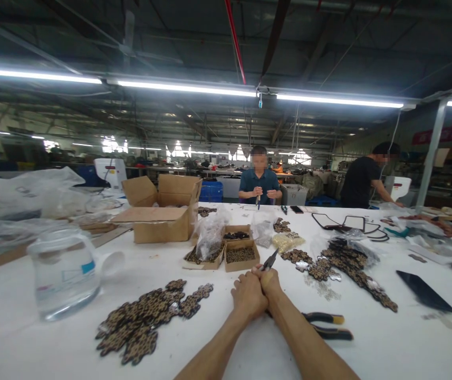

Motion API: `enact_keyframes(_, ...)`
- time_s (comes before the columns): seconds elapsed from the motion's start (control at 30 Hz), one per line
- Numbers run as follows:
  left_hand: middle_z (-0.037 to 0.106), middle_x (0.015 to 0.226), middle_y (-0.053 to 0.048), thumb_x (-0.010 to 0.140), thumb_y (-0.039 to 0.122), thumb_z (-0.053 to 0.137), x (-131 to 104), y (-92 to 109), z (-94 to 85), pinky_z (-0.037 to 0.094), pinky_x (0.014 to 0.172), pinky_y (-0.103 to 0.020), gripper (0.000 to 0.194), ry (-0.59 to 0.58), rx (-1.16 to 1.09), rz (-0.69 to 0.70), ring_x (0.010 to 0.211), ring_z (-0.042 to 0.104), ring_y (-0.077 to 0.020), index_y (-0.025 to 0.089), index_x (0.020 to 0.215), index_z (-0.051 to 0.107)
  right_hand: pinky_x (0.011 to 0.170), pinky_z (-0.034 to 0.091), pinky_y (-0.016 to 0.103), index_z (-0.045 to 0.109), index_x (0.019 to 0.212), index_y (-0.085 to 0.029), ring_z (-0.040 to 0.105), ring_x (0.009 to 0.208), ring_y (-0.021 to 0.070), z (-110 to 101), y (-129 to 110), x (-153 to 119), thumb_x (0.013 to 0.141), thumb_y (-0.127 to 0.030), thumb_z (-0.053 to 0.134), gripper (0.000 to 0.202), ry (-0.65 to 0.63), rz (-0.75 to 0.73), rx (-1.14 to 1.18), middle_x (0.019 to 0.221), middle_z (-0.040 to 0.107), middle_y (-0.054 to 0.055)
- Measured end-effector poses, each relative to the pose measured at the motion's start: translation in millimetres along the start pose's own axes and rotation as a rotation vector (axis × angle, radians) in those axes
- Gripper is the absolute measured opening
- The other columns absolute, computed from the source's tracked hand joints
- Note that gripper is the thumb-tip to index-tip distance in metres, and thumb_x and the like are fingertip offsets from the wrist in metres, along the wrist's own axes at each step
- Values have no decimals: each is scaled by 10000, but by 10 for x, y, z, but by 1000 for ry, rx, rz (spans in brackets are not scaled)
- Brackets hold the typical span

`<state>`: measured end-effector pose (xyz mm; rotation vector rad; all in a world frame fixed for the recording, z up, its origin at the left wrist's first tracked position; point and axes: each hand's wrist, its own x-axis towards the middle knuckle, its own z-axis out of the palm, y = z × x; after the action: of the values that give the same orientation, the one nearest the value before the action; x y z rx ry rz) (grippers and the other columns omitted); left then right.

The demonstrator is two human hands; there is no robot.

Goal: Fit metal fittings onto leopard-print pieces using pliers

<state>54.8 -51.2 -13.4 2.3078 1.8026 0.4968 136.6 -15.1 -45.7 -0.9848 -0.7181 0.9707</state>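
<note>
My left hand [247, 295] and my right hand [270, 285] are pressed together above the white table. From the top of my right fist juts a pair of pliers [269, 259], jaws pointing up and away. My left fingers are closed against the right hand; what they hold is hidden. A second pair of pliers with black and yellow handles [328, 318] lies partly under my right forearm. Left of my hands is a pile of brown and black patterned, wavy-edged pieces [142, 316]. Small boxes of tiny brass-coloured parts [241, 255] stand just beyond.
A water jug [65, 274] stands at left, near an open cardboard box [162, 224]. More patterned pieces [348, 258], a dark flat tablet-like thing [425, 290] and bags lie right. One person [260, 182] sits opposite; another [362, 182] stands at the right.
</note>
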Motion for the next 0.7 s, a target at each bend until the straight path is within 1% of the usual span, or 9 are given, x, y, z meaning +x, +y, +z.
enact_keyframes(0.1, 579, 1186, -192, 718, 243, 629, 7, -6, 5, 454, 909, -479, 479, 0, 12, -1, 1116, 555, -355, 120, 1169, 524, 546, 449, 271, 661, 699, -186, 646, 660, 207, 4, 58, 31, 598, -389, 804, 268, 29, -10, 13, 596, 673, 22)
enact_keyframes(0.27, 585, 1188, -179, 704, 243, 642, 2, -1, -10, 455, 906, -467, 470, 5, 8, -10, 1125, 555, -349, 149, 1150, 529, 547, 448, 273, 674, 742, -166, 645, 649, 207, 12, 128, 66, 565, -408, 804, 327, 39, -16, 21, 620, 680, 29)
enact_keyframes(0.43, 591, 1175, -185, 698, 256, 643, 7, -13, 3, 456, 893, -491, 473, 15, -5, 2, 1112, 562, -362, 148, 1145, 532, 539, 446, 278, 681, 766, -159, 638, 626, 207, -4, 162, 95, 557, -409, 799, 346, 52, -10, 11, 619, 676, 32)
enact_keyframes(0.7, 600, 1171, -180, 674, 251, 668, 19, -11, -5, 461, 897, -479, 494, 18, -4, -12, 1110, 572, -355, 158, 1140, 531, 537, 447, 279, 672, 764, -167, 648, 644, 215, -15, 154, 79, 576, -402, 786, 321, 50, -11, -11, 650, 686, 45)
